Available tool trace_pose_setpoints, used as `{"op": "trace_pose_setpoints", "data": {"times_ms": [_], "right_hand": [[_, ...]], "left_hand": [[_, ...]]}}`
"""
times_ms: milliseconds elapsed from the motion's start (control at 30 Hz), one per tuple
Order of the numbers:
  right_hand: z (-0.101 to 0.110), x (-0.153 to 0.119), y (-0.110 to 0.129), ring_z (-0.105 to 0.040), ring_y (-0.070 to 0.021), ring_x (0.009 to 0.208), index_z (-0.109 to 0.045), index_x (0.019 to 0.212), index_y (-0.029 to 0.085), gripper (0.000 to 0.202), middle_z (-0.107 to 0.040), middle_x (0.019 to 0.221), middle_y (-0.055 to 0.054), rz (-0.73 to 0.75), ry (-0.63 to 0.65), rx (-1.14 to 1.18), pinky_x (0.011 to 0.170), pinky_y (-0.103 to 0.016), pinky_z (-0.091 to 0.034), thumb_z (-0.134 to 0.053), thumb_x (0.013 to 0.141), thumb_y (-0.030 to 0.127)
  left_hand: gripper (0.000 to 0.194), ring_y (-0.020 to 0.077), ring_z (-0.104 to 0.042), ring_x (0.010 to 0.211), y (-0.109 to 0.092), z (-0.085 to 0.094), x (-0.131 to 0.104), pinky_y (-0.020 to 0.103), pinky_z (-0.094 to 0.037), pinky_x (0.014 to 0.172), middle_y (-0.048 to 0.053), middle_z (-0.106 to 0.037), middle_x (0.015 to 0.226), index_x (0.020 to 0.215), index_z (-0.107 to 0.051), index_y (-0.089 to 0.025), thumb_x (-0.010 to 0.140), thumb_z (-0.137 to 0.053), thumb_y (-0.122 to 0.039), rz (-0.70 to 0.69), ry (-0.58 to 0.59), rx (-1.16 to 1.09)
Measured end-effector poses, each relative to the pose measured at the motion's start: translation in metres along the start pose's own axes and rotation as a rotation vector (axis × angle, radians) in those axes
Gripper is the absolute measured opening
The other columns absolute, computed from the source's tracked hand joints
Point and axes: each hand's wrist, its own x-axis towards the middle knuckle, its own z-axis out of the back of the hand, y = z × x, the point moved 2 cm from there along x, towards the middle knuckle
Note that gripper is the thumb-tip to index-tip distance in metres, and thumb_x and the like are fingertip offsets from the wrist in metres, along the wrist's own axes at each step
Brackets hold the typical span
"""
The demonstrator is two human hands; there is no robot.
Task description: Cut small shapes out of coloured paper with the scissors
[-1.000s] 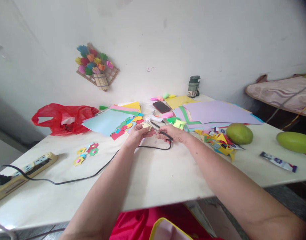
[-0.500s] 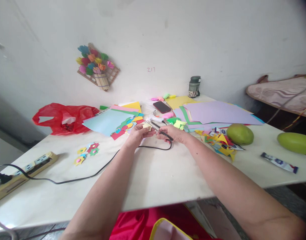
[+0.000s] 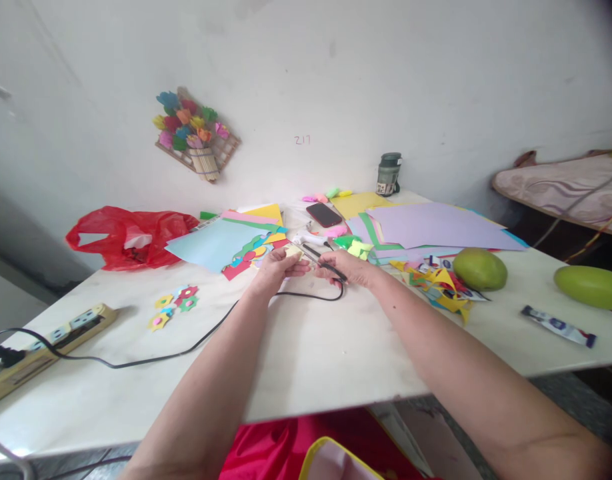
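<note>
Near the middle of the table, my left hand (image 3: 279,272) pinches a small pale yellow piece of paper (image 3: 293,251) between thumb and fingers. Facing it, my right hand (image 3: 355,268) is closed around a pair of scissors (image 3: 335,271) with black handles. The blades point toward the paper, but whether they touch it is too small to tell. Just beyond both hands lies a white glue gun (image 3: 309,238). Beside my left hand are several colourful cut paper shapes (image 3: 251,255). Small finished-looking paper flowers (image 3: 189,303) lie further left.
A black cord (image 3: 186,348) runs from the power strip (image 3: 51,343) under my left arm. Paper sheets (image 3: 426,223), yellow scraps (image 3: 443,283), green mangoes (image 3: 480,269) and a tube (image 3: 559,326) are on the right. A phone (image 3: 324,214) and red bag (image 3: 131,237) lie further back.
Very little differs. Both hands stay in place with the scissors and the paper, and the left fingers shift slightly.
</note>
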Motion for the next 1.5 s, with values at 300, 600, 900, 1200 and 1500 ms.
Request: {"op": "trace_pose_setpoints", "data": {"times_ms": [300,600,900,1200,1500], "right_hand": [[0.002,-0.002,-0.001,-0.051,-0.0064,0.040,-0.056,0.076,0.018,0.032,-0.059,0.055,0.003,0.055,0.020,0.013,0.034,-0.016,-0.030,-0.076,0.077,0.043],[0.001,0.001,-0.003,-0.053,-0.0073,0.041,-0.057,0.078,0.018,0.029,-0.059,0.056,0.003,0.047,0.013,0.021,0.034,-0.017,-0.030,-0.076,0.078,0.041],[-0.003,0.004,-0.006,-0.051,-0.0072,0.041,-0.058,0.080,0.019,0.033,-0.059,0.055,0.005,0.038,0.009,0.031,0.034,-0.017,-0.031,-0.078,0.075,0.045],[-0.004,0.006,-0.007,-0.052,-0.0069,0.041,-0.059,0.084,0.018,0.031,-0.058,0.056,0.005,0.045,-0.013,0.037,0.034,-0.016,-0.031,-0.076,0.078,0.043],[-0.006,0.007,-0.006,-0.051,-0.0060,0.040,-0.058,0.082,0.018,0.031,-0.057,0.055,0.006,0.038,-0.051,0.030,0.034,-0.016,-0.030,-0.076,0.078,0.042]], "left_hand": [[0.037,0.0205,-0.074,0.067,0.002,0.002,0.002,0.028,-0.059,0.066,0.012,-0.077,0.080,0.082,-0.065,-0.012,0.065,-0.086,-0.037,-0.013,0.032,-0.020],[0.042,0.0200,-0.073,0.061,0.003,0.000,0.002,0.027,-0.059,0.062,0.009,-0.075,0.072,0.086,-0.062,-0.014,0.065,-0.087,-0.040,0.014,0.132,-0.021],[0.038,0.0178,-0.071,0.057,0.004,-0.001,0.002,0.027,-0.059,0.061,0.004,-0.072,0.069,0.085,-0.060,-0.016,0.068,-0.084,-0.039,0.023,0.104,-0.049],[0.045,0.0147,-0.069,0.057,0.005,-0.001,0.003,0.025,-0.059,0.061,0.000,-0.068,0.065,0.078,-0.058,-0.016,0.057,-0.090,-0.039,0.001,0.058,-0.060],[0.044,0.0151,-0.069,0.065,0.005,-0.005,0.002,0.026,-0.058,0.064,0.003,-0.071,0.072,0.072,-0.060,-0.014,0.056,-0.090,-0.042,-0.034,0.040,-0.083]]}}
